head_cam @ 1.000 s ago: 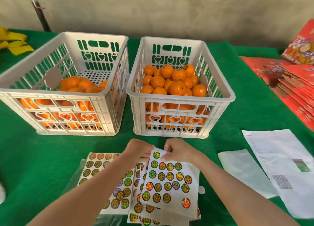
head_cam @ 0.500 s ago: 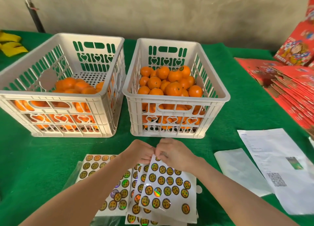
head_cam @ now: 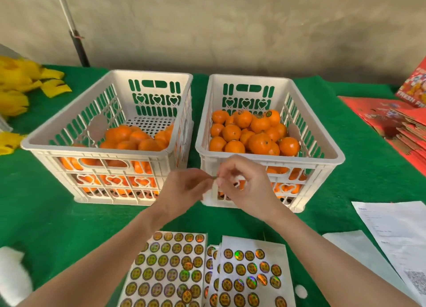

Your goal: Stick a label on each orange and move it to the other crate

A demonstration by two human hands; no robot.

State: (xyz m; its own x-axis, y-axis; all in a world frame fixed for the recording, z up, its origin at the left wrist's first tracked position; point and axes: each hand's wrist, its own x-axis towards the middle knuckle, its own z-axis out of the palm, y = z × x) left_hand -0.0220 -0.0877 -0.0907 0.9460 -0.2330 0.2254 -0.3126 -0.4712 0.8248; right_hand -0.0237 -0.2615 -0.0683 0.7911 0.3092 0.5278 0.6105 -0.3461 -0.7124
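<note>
We see a green felt cloth (head_cam: 46,226) over the whole table, w/ two white slotted plastic crates side by side on it. The left white crate (head_cam: 69,151) is part-filled w/ small round oranges (head_cam: 138,140) heaped toward its near side, the perforated floor bare at the back. The right white crate (head_cam: 311,160) holds a fuller heap of oranges (head_cam: 244,133), a few at the back w/ a round sticker on top. Flat red printed cartons (head_cam: 396,122) are stacked at far right, w/ a white printed paper sheet (head_cam: 398,233) nearer us on that side and crumpled yellow pieces (head_cam: 16,85) at far left. Two white label sheets (head_cam: 168,272) of round gold holographic stickers lie flat btw our forearms, well apart from the hands. Our left hand (head_cam: 182,191) and right hand (head_cam: 244,187) hover in front of the right crate's near wall, fingers curled, fingertips meeting. Both pinch a thin pale sliver (head_cam: 213,179) btw them, too blurred for us to tell what it is. The right crate's oranges sit just beyond the hands.
</note>
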